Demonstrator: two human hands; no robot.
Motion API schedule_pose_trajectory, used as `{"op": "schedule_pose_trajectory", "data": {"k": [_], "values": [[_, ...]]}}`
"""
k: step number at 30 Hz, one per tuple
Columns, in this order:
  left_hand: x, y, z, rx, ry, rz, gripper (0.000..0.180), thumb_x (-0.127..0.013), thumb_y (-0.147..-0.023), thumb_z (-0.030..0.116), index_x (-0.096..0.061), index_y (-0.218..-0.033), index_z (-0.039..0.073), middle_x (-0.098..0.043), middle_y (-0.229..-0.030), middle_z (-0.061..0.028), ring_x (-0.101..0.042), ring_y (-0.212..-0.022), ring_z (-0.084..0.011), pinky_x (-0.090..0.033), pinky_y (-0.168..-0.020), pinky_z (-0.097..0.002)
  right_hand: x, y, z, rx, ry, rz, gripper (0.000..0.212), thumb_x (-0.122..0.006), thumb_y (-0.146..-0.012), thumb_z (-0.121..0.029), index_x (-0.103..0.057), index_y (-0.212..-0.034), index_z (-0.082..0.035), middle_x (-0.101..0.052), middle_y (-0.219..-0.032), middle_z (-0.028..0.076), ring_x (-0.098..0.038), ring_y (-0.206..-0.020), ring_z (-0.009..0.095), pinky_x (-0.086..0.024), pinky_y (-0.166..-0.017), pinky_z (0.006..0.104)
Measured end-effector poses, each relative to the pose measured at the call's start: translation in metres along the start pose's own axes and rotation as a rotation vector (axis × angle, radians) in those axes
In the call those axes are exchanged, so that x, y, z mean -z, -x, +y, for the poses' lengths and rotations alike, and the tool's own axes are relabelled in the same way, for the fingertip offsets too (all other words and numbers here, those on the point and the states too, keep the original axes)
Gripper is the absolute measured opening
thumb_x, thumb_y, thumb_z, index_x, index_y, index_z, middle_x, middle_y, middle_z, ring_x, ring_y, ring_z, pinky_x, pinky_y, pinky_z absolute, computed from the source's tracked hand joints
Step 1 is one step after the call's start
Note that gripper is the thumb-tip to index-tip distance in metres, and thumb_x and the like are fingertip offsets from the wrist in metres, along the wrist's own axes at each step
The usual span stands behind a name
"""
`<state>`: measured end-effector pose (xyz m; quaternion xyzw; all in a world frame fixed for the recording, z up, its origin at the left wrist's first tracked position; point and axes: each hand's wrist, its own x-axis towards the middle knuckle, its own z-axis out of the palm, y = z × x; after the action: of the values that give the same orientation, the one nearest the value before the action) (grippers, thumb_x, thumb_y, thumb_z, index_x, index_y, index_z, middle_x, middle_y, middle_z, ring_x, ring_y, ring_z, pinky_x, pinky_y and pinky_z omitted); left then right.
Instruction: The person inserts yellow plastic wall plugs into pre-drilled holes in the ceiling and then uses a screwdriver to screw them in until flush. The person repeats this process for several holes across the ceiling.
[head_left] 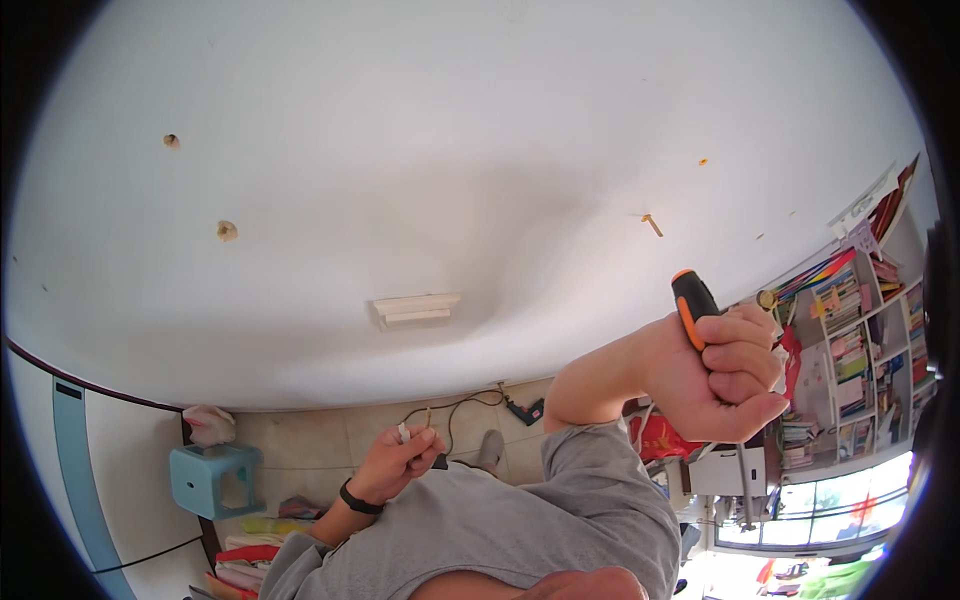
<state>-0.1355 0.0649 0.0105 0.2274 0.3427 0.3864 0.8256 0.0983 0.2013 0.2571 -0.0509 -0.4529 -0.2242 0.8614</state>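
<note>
My right hand [728,372] is raised at the right, its fist wrapped round the black and orange handle [692,305] of what looks like a hammer. A grey metal shaft shows below the fist, but the head is hard to make out. Lower and nearer my body, my left hand [400,462] pinches a small white piece [404,433] between thumb and fingers; its exact kind is unclear. Ahead stands a white wall [480,130]. A thin brownish peg [652,225] sticks out of it, below a small orange plug [703,161].
Two rough holes, an upper hole [172,142] and a lower hole [227,231], mark the wall's left. A white fixture [416,310] is mounted low. A drill [524,411] with a cable lies on the floor. A blue stool [215,480] stands left, a bookshelf [850,330] right.
</note>
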Motion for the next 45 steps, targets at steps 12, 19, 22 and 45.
{"op": "schedule_pose_trajectory", "data": {"k": [12, 19, 22, 45], "values": [[0.007, 0.0, 0.005, 0.001, -0.023, 0.036, 0.032, -0.054, -0.108, 0.027, -0.057, -0.085, 0.004, -0.048, -0.074, 0.0022, -0.038, -0.062, -0.0068, -0.031, -0.054, -0.0238, -0.008, 0.001, 0.007, 0.005, 0.005, 0.186, 0.052, -0.037, -0.101, -0.02, -0.019, -0.052, -0.018, -0.03, -0.044, -0.001, -0.035, -0.032, 0.013, -0.024, -0.046, 0.0323], [0.008, -0.001, 0.009, -0.012, -0.048, 0.017, 0.033, -0.055, -0.107, 0.027, -0.058, -0.084, 0.004, -0.048, -0.073, 0.0024, -0.038, -0.061, -0.0066, -0.031, -0.054, -0.0238, -0.022, 0.024, 0.026, -0.027, 0.012, 0.055, 0.04, -0.043, -0.094, -0.02, -0.032, -0.056, -0.014, -0.03, -0.045, -0.002, -0.036, -0.036, 0.016, -0.023, -0.049, 0.0323], [0.011, 0.001, 0.005, -0.012, -0.049, 0.038, 0.033, -0.055, -0.107, 0.027, -0.058, -0.085, 0.004, -0.048, -0.072, 0.0025, -0.038, -0.061, -0.0065, -0.031, -0.054, -0.0236, -0.004, 0.006, -0.006, -0.026, -0.074, 0.372, 0.048, -0.042, -0.094, -0.018, -0.019, -0.052, -0.018, -0.029, -0.046, -0.001, -0.035, -0.034, 0.014, -0.023, -0.05, 0.0334], [0.01, 0.006, 0.003, 0.0, -0.022, 0.052, 0.031, -0.054, -0.108, 0.026, -0.059, -0.09, 0.002, -0.048, -0.074, 0.0022, -0.038, -0.062, -0.0064, -0.031, -0.055, -0.023, -0.015, -0.006, 0.023, -0.276, 0.04, 0.356, 0.046, -0.041, -0.095, -0.019, -0.024, -0.053, -0.018, -0.025, -0.044, -0.001, -0.029, -0.035, 0.013, -0.025, -0.047, 0.0298]]}}
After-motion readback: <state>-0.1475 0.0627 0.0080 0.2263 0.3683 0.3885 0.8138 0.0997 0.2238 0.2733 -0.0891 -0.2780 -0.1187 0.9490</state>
